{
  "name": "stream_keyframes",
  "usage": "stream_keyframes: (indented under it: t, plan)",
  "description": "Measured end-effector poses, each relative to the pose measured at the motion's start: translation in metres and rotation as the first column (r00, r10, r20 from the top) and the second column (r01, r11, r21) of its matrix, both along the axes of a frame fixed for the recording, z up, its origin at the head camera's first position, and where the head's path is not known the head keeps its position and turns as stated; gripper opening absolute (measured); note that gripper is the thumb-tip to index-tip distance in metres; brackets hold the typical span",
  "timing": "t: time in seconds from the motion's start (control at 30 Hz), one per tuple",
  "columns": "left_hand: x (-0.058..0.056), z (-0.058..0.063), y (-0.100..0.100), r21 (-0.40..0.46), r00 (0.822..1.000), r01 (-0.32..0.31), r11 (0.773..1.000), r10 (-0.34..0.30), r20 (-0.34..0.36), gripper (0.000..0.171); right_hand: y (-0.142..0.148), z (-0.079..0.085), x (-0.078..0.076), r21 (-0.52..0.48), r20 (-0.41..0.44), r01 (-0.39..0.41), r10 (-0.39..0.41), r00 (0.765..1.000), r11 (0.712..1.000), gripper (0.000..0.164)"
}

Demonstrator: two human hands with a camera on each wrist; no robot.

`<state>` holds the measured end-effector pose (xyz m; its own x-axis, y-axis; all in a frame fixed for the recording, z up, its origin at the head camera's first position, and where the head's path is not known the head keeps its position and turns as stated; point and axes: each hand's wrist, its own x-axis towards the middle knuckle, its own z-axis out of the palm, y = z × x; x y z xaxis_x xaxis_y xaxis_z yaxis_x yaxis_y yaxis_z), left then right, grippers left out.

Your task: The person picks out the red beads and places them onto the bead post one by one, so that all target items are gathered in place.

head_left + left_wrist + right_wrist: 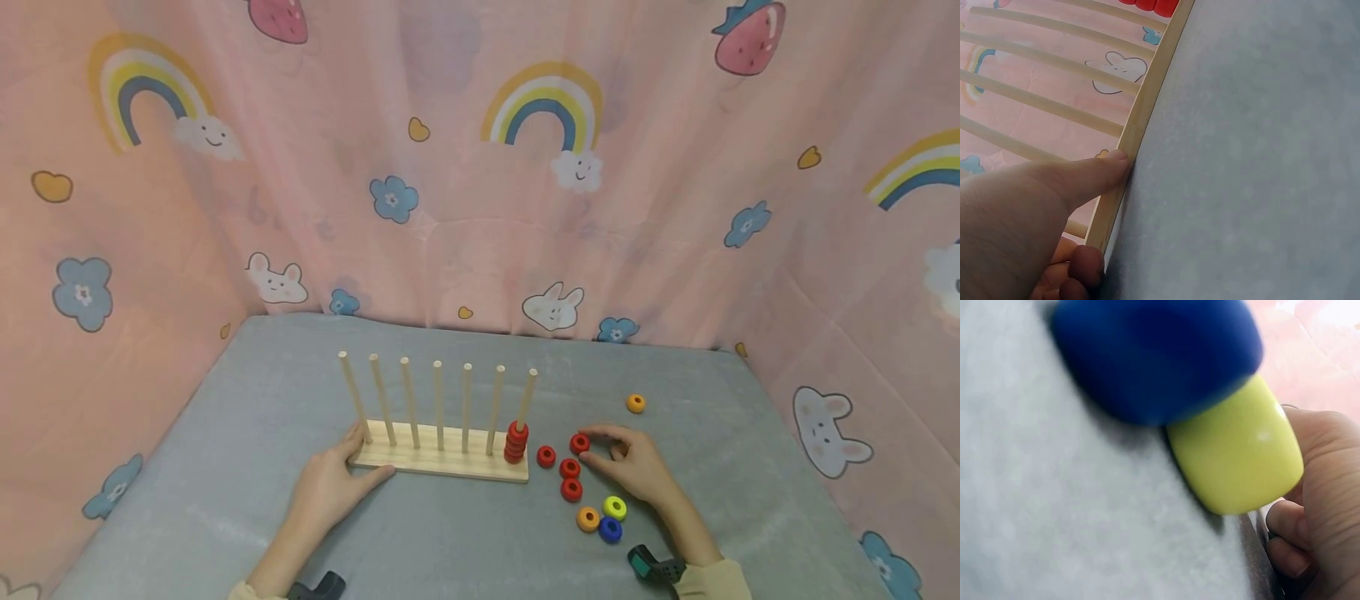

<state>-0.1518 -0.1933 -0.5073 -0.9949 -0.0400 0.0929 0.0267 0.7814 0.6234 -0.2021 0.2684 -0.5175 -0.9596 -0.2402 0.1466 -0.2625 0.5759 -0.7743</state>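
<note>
A wooden peg rack (442,462) with a row of upright pegs stands on the table, several red beads (516,443) stacked on its rightmost peg. At the rack's left end my left hand (327,483) grips the base, the thumb (1107,172) along the front edge and the fingers round the end. My right hand (636,467) is right of the rack, thumb and index fingertip pinching a loose red bead (580,443) on the cloth. Three more red beads (570,469) lie close by, between that hand and the rack. In the right wrist view this bead is hidden.
Nearer the front, a yellow bead (614,507), a blue bead (611,530) and an orange bead (588,520) lie clustered beside the right forearm. Another orange bead (636,403) sits farther back. A grey cloth (450,542) covers the table; a pink printed curtain (465,233) hangs around it.
</note>
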Motion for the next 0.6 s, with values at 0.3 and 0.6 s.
stream_keyframes:
  t: [0.3, 0.6]
  plan:
    - [0.001, 0.000, 0.000, -0.001, 1.000, -0.003, 1.000, 0.003, -0.004, 0.088, 0.000, 0.003, 0.000, 0.010, 0.044, 0.014, -0.014, 0.999, 1.000, 0.032]
    - [0.000, -0.001, 0.000, 0.003, 1.000, -0.002, 1.000, 0.002, -0.005, 0.088, -0.005, 0.015, 0.003, 0.015, 0.065, 0.014, -0.015, 0.998, 1.000, 0.033]
